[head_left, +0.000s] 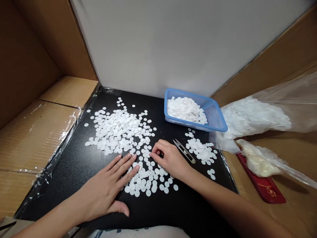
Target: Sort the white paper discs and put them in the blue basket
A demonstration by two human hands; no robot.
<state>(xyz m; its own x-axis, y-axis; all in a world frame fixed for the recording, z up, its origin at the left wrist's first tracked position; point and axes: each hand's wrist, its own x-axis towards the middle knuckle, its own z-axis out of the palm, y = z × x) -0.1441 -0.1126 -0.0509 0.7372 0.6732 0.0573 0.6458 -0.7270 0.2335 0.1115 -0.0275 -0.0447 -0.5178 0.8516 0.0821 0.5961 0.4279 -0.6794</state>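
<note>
Many small white discs (119, 127) lie spread over a black table top (66, 165). My left hand (109, 188) rests flat among them, fingers apart, its fingertips touching discs at the near edge of the large heap. To its right, my right hand (170, 158) has thumb and index finger pinched together over the discs; whatever is between the fingertips is too small to make out. Beside that hand lies a pair of thread snips (184, 151). A smaller heap of discs (201, 151) sits to the right of the snips.
A blue basket (215, 115) partly filled with white discs stands at the back right. Beyond it are a clear bag of white pieces (255, 117), a small tied bag (260, 162) and a red box (272, 191). Cardboard (32, 132) flanks the table; a grey wall (153, 43) stands behind.
</note>
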